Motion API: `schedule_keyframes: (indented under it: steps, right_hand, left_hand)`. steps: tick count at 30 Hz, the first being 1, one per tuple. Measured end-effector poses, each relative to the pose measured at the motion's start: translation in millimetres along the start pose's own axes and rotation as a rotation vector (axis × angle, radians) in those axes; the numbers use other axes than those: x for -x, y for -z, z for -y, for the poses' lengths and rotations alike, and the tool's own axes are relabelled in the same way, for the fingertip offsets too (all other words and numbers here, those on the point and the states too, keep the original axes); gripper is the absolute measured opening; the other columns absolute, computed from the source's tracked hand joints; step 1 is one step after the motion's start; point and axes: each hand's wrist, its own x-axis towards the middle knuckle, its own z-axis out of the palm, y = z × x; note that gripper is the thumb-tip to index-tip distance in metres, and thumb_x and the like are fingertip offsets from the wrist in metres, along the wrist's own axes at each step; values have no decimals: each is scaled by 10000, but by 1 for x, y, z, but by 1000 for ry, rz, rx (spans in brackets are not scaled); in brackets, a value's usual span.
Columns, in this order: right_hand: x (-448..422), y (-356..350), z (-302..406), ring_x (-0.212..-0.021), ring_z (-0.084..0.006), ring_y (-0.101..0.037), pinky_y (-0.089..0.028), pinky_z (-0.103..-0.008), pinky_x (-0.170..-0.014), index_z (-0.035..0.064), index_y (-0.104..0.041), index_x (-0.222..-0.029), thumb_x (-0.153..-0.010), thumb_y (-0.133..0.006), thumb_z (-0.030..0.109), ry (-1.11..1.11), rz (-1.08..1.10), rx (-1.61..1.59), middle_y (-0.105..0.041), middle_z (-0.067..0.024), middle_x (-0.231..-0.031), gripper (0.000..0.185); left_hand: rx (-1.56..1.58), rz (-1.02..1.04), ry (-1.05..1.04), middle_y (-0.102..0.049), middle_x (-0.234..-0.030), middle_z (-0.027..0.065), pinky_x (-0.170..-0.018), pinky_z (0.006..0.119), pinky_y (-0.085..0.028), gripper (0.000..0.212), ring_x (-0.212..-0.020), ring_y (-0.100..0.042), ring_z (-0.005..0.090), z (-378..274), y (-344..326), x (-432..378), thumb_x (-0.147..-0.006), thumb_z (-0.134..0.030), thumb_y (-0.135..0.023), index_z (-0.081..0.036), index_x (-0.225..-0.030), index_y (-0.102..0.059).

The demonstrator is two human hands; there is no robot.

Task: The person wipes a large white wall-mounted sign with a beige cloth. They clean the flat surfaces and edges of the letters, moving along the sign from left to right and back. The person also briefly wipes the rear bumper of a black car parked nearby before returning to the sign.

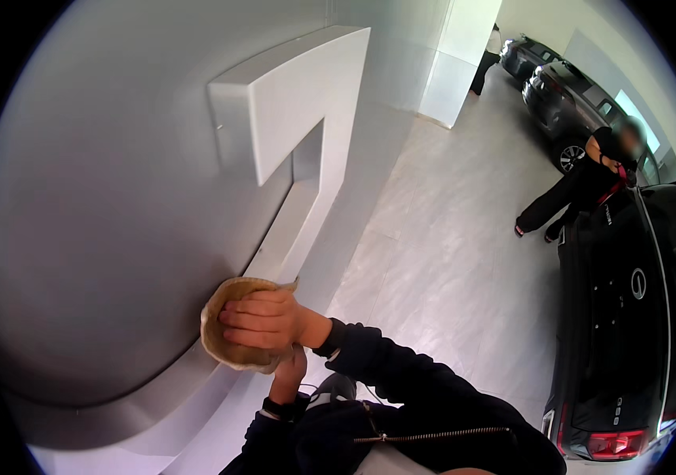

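Note:
A beige cloth [217,338], its rim bent into a rounded, open-topped shape, is held in front of me beside the grey wall panel. My right hand [264,319] lies on its inner side, fingers extended and close together. From below, my left hand [291,369] supports the cloth; its fingers are mostly hidden behind the cloth and my right hand, so its grip does not show. Just beyond the cloth runs the white ledge [290,228] of a raised frame on the wall.
A large curved grey panel [106,196] fills the left side. At right stands a black car [623,309], with a person [575,184] in dark clothes beside it. Farther back are dark cars [569,95], a white pillar [451,83] and another person [483,65].

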Motion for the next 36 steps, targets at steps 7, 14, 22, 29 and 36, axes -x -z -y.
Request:
schedule_keyframes:
  steps: [7,14,22,29,36]
  right_hand:
    - [-4,51,-120,-975,-167,-622,-505,-276,-833,150,-621,-872,-795,-621,158,5,228,145,-662,5,-1042,78]
    - [-11,82,-146,-1041,-170,-603,-497,-299,-895,91,-600,-936,-824,-589,134,43,278,194,-640,-7,-1064,120]
    - [78,152,-141,-993,-216,-597,-505,-330,-850,67,-642,-961,-712,-613,96,-385,337,131,-640,-44,-1035,252]
    - [190,273,-150,-960,-311,-614,-516,-355,-810,37,-569,-1183,-698,-579,-73,-1029,349,98,-607,-136,-1124,497]
    - [260,352,-141,-853,-304,-630,-527,-359,-726,47,-354,-1394,-794,-581,-20,-1479,542,86,-403,-172,-1362,644]
  left_hand:
    - [105,-56,50,-589,-1138,215,-927,485,-405,307,-1076,-536,405,-5,-63,-105,-847,-44,-562,42,-1142,-574]
    - [310,103,-19,-564,-1178,176,-976,368,-394,341,-1105,-531,270,-4,-121,-165,-853,-35,-592,66,-1173,-530]
    - [309,198,-111,-594,-1162,170,-932,339,-435,362,-1079,-573,262,-39,-165,-205,-845,6,-554,43,-1204,-530]
    - [333,186,340,-585,-1258,174,-950,352,-454,426,-1134,-583,310,-54,-215,-192,-852,35,-519,4,-1277,-523]
    - [265,368,343,-670,-1086,156,-804,299,-500,421,-915,-651,186,-87,-265,-231,-817,25,-558,-73,-1222,-613]
